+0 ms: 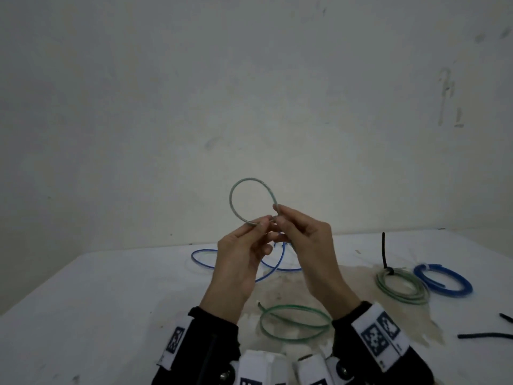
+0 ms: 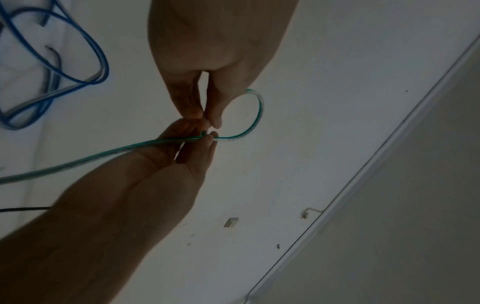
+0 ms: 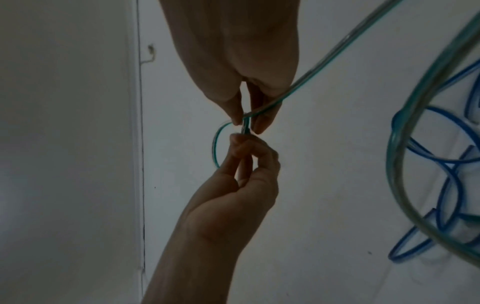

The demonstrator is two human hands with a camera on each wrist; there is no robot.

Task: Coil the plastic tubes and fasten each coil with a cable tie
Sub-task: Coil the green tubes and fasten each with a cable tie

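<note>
Both hands are raised above the white table (image 1: pixel 111 301). Between them a thin green tube (image 1: pixel 236 190) bends into one small loop. My left hand (image 1: pixel 263 222) pinches the tube at the loop's bottom. My right hand (image 1: pixel 277 213) pinches it where the loop closes, fingertips almost touching the left's. In the left wrist view the loop (image 2: pixel 259 111) curves past the left hand (image 2: pixel 207 121). The right wrist view shows the right hand (image 3: pixel 244 123) pinching the tube (image 3: pixel 337 47). The tube's remaining length (image 1: pixel 294 326) lies on the table below my wrists.
A loose blue tube (image 1: pixel 205 259) lies behind my hands. At the right lie a green coil (image 1: pixel 402 287) fastened with a black cable tie (image 1: pixel 384 251) and a blue coil (image 1: pixel 444 279). Loose black cable ties (image 1: pixel 483 335) lie at the right edge. A wall stands behind.
</note>
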